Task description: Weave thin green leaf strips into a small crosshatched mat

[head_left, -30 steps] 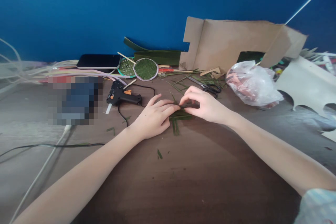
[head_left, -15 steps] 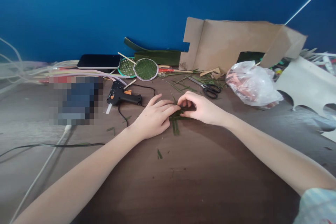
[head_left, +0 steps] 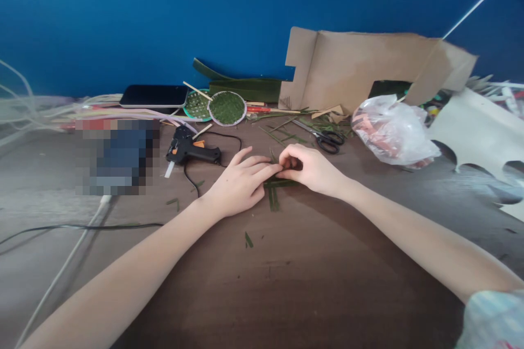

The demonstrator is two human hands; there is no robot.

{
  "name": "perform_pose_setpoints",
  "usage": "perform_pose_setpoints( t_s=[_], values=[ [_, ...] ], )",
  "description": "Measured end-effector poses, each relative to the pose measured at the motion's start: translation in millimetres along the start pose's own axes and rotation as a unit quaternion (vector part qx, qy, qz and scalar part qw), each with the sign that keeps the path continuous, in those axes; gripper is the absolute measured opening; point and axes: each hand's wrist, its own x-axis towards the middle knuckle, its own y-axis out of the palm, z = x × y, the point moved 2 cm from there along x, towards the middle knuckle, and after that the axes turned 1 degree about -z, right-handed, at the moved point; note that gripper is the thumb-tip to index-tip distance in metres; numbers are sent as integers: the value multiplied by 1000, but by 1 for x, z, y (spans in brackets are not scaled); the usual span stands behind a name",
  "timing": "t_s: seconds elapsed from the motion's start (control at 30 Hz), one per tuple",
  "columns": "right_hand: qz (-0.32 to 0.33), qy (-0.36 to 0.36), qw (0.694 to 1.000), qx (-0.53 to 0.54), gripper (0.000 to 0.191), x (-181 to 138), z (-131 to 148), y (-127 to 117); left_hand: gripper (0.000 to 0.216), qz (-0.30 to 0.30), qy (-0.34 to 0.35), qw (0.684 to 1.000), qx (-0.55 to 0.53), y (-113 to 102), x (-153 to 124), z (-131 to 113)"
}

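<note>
taking the black hot-glue gun (head_left: 195,151) as the marker, the green leaf strips (head_left: 273,197) lie to its right and nearer the wearer, crossed over one another on the brown tabletop (head_left: 295,289) and partly covered by both hands. the left hand (head_left: 241,184) is spread flat over them, fingers extended, pressing rather than grasping. the right hand (head_left: 309,168) curls into a small ring, thumb and forefinger drawn together at the strips; it seems to pinch one of them, though the tips partly hide it. as for progress, several strips already cross, but their ends stick out loose and no rim shows around them, so the piece looks only partly made. just behind the glue gun, to the right, a round green leaf panel (head_left: 227,108) with a pale rim looks complete. the black-handled scissors (head_left: 328,140) lie well to the gun's right, untouched by either hand.
</note>
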Motion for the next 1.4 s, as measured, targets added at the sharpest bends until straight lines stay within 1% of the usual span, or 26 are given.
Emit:
perform_pose_setpoints(
  t_s=[0.13, 0.23, 0.47, 0.57, 0.67, 0.73, 0.8, 0.83, 0.93, 1.0, 1.13, 1.23, 1.33, 1.4],
  values=[
    [-3, -17, 1000, -13, 18, 1, 0, 1, 46, -9, 10, 1000, 9, 0, -1, 0],
    [2, -31, 999, -22, 15, 2, 1, 1, 50, -6, 24, 1000, 13, 0, -1, 0],
    [-2, -45, 999, -22, 14, 4, 0, 3, 43, -1, 18, 1000, 18, 0, -1, -1],
    [4, -40, 999, -25, 14, 5, -1, -1, 42, 1, 11, 1000, 12, 1, -1, 0],
    [18, -45, 998, -34, 11, 6, 0, -10, 42, 7, 9, 1000, 6, 1, -1, 0],
    [37, -54, 997, -37, 19, 7, 2, -16, 42, 8, 10, 1000, 4, 1, -1, 1],
    [40, -57, 997, -26, 28, 7, 5, -19, 43, 8, 11, 1000, 5, 1, -1, 1],
    [38, -57, 998, -16, 29, 7, 7, -19, 42, 7, 11, 1000, 7, 2, -1, 1],
    [30, -58, 998, 16, 22, 7, 14, -13, 38, 2, 14, 1000, 21, 2, -2, 1],
    [7, -58, 998, 36, 15, 7, 18, -8, 35, -1, 17, 999, 30, 2, -2, 1],
    [-35, -38, 997, 53, 11, 8, 19, -3, 39, 1, 16, 1000, 26, 1, -2, 0],
    [-57, 1, 997, 59, 11, 9, 16, -4, 43, 9, 14, 1000, 10, 0, -1, 0],
    [-70, 43, 994, 71, 13, 10, 13, -6, 42, 14, 11, 1000, 3, -1, 0, 0],
    [-73, 58, 992, 87, 14, 10, 11, -6, 40, 15, 10, 1000, 3, -1, 0, 0]
  ],
)
